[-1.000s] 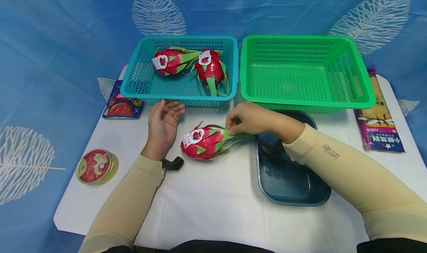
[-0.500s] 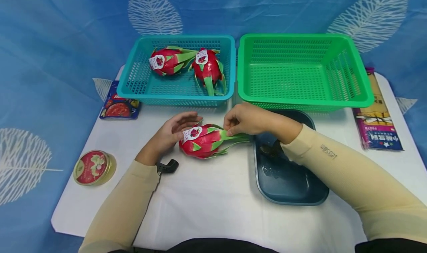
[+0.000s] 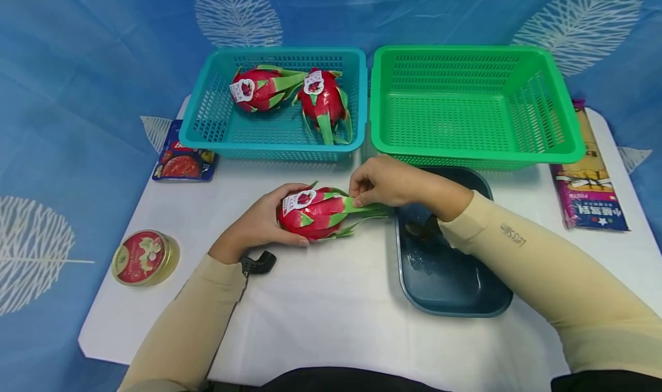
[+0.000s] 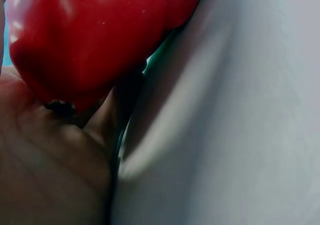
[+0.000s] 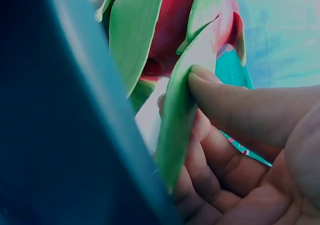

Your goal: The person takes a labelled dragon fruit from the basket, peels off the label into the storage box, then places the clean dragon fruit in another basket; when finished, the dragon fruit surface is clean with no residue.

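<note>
A dragon fruit (image 3: 323,211) with a white sticker lies on its side on the white table, green tips pointing right. My left hand (image 3: 258,222) cups its rounded end, fingers behind and thumb along the near side. In the left wrist view the red skin (image 4: 100,40) rests against the palm. My right hand (image 3: 385,182) pinches one long green scale (image 5: 177,120) at the fruit's other end between thumb and fingers, as the right wrist view shows. Two more stickered dragon fruits, one on the left (image 3: 264,90) and one on the right (image 3: 323,102), lie in the blue basket (image 3: 274,152).
A green basket (image 3: 476,155) stands at the back right. The dark blue-grey basin (image 3: 450,300) sits under my right forearm. On the left are a round tin (image 3: 145,257) and a blue food packet (image 3: 183,159); a purple and gold packet (image 3: 589,191) lies far right.
My left hand has moved from beside the fruit onto its rounded end and now grips it. The right hand keeps its pinch on the green scale, and the fruit has hardly moved.
</note>
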